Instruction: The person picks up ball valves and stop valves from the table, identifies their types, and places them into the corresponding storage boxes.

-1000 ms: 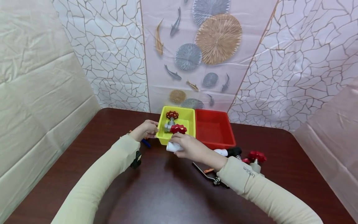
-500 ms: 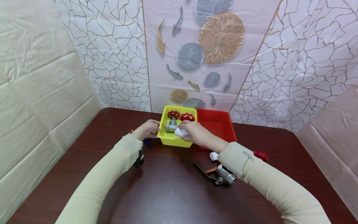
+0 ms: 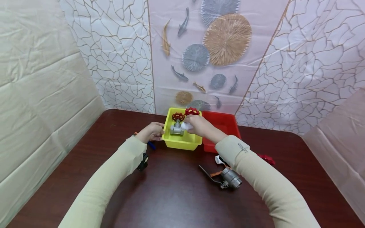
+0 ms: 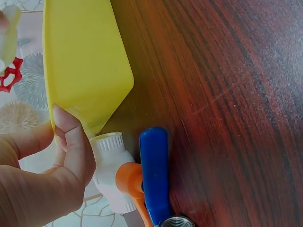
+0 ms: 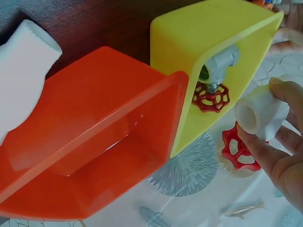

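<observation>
At the left side of the yellow bin [image 3: 182,145], my left hand [image 3: 153,131] pinches the rim between thumb and fingers. My right hand [image 3: 201,127] holds a white plastic valve [image 5: 261,111] by its body, above the yellow bin. Its red handwheel [image 5: 239,150] points toward the back wall. A metal gate valve [image 3: 176,129] with a dark red handwheel [image 3: 178,117] stands inside the yellow bin, left of the held valve. In the head view, the right fingers hide part of the white valve.
A red bin [image 3: 210,147] adjoins the yellow one. Before it lie a metal ball valve [image 3: 231,178], a white fitting [image 3: 218,160] and a red handwheel [image 3: 268,159], partly behind my right sleeve. Beside my left hand are a white orange-handled valve [image 4: 110,172] and a blue handle [image 4: 154,170].
My right hand has carried the white valve from in front of the yellow bin up and back over it. The left hand keeps its grip on the rim.
</observation>
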Tool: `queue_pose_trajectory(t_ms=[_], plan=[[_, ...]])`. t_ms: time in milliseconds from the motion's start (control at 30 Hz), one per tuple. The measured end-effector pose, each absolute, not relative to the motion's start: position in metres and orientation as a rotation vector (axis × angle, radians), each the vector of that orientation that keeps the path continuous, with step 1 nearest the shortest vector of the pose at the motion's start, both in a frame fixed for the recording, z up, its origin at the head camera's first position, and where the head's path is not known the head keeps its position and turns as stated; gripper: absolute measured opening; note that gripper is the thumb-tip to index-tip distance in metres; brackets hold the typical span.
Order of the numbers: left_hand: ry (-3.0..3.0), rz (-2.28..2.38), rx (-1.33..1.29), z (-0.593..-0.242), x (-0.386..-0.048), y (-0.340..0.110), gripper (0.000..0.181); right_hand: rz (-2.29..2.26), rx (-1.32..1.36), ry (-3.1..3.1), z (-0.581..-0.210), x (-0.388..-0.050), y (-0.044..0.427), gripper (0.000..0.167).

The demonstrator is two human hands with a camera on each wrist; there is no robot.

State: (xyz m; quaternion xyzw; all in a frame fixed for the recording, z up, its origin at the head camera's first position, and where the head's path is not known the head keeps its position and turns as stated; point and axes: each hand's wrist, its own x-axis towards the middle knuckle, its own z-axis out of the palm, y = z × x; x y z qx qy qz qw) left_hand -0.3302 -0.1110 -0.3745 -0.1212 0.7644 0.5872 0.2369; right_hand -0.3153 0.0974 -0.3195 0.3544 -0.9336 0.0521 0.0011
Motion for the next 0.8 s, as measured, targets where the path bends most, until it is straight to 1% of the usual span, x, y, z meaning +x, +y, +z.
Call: queue_pose_trajectory(t_ms=[233,367,600,800], plan=[[2.089,1.62,-0.342,-0.375,-0.331,-0.11,0.047,0.101,1.06,-3.022,-0.323,-0.331,0.09,0.043],[2.09,1.623,-0.355,-0.374,-0.331,-0.11,0.048,0.04,1.07,-3.014,-0.328,-0.34,0.088,0.04],[2.109,1.611,-0.36,-0.374,-0.332,-0.112,0.045,0.022,1.11,-2.987,-0.338,-0.352,0.088,0.027],[2.095,1.612,-0.346,-0.376,-0.332,-0.112,0.043,0.055,1.041,-3.062,-0.345,-0.358,0.087,0.029]])
